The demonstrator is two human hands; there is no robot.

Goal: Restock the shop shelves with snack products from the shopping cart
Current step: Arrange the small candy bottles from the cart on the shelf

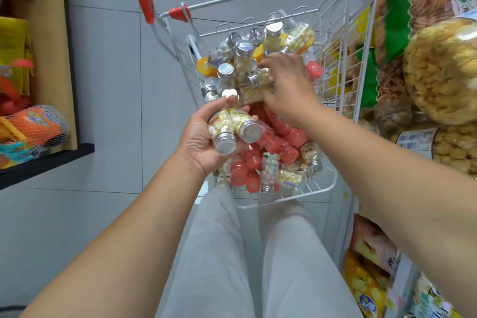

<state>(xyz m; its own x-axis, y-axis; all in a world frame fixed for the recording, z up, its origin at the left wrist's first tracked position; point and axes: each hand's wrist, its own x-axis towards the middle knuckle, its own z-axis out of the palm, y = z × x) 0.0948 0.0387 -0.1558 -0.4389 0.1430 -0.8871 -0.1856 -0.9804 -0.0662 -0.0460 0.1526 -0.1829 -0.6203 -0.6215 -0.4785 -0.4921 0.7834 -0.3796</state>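
Observation:
A white wire shopping cart [327, 183] with red corners stands in front of me, filled with several small candy bottles. Silver-capped bottles [244, 55] lie at its far end and red-capped ones [273, 142] nearer me. My left hand [201, 142], palm up above the cart, holds two silver-capped bottles of pale candy [232, 128]. My right hand [286, 85] reaches down into the pile, and its fingers close around another silver-capped bottle [254, 85].
On the right a wire rack [348, 41] and shelves carry large bags of puffed snacks [444, 70] and colourful packets [366, 271] lower down. A dark-edged wooden shelf [46, 160] on the left holds netted toys. Grey tiled floor lies between them.

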